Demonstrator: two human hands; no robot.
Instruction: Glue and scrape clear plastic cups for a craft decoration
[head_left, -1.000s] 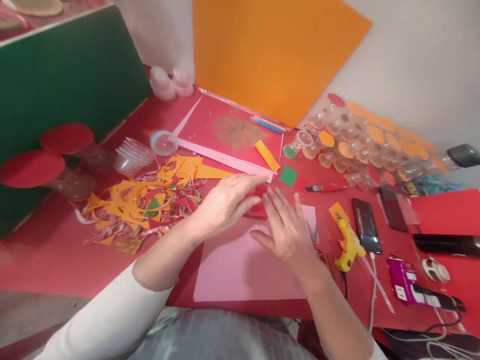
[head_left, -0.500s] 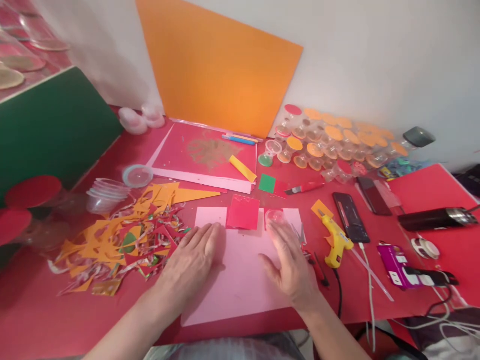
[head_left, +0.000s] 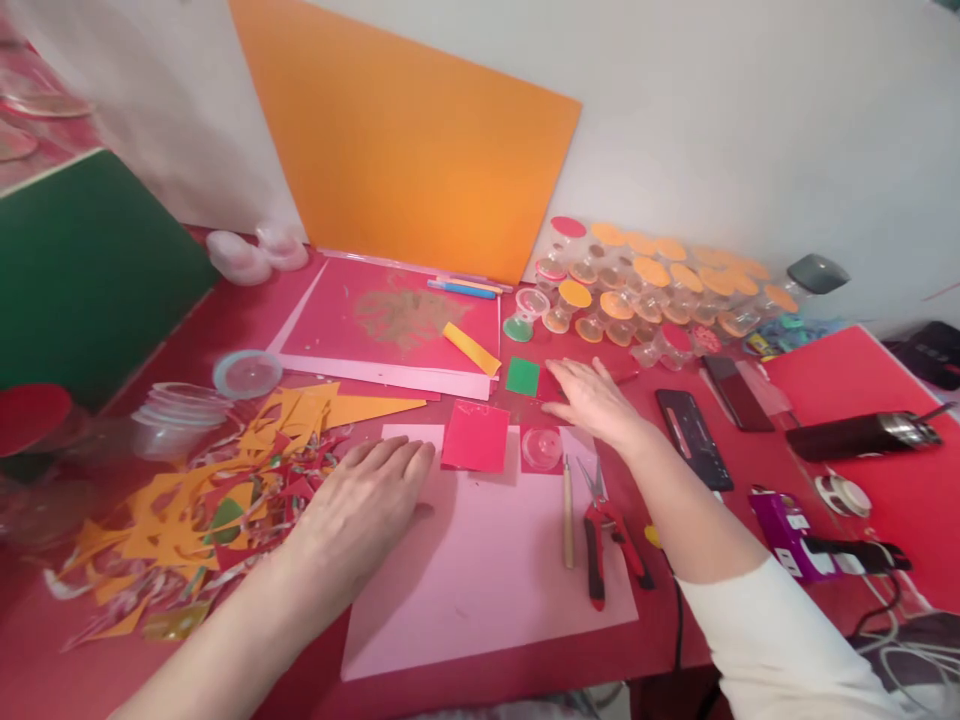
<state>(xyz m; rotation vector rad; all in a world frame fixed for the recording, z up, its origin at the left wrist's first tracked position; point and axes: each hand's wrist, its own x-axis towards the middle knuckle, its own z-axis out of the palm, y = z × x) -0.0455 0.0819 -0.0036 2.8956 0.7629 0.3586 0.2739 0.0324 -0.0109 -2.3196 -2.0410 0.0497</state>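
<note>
My left hand [head_left: 367, 510] lies flat, fingers stretched, over the left edge of a pink sheet [head_left: 465, 560], beside a heap of paper scraps [head_left: 172, 520]. My right hand [head_left: 596, 400] reaches past the sheet's far right corner with its fingers spread, just right of a green paper square [head_left: 523, 376]. It covers most of the red cutter knife there, and whether it touches the knife is unclear. A red square [head_left: 476, 437] and a small clear cup [head_left: 541, 448] sit at the sheet's far edge. Red-handled snips [head_left: 604, 530] and a thin wooden-handled tool [head_left: 568, 520] rest on the right side.
Clear cups with orange and red discs [head_left: 652, 285] crowd the back right. An orange board [head_left: 405, 140] leans on the wall. Stacked clear cups [head_left: 176, 420] stand left. Phones [head_left: 694, 438], a purple box [head_left: 784, 535] and a black bottle [head_left: 862, 437] lie right.
My right hand has moved forward from the clear cup toward the green square, uncovering the cup, snips and wooden-handled tool. My left hand stays at the sheet's left edge. The view has shifted slightly.
</note>
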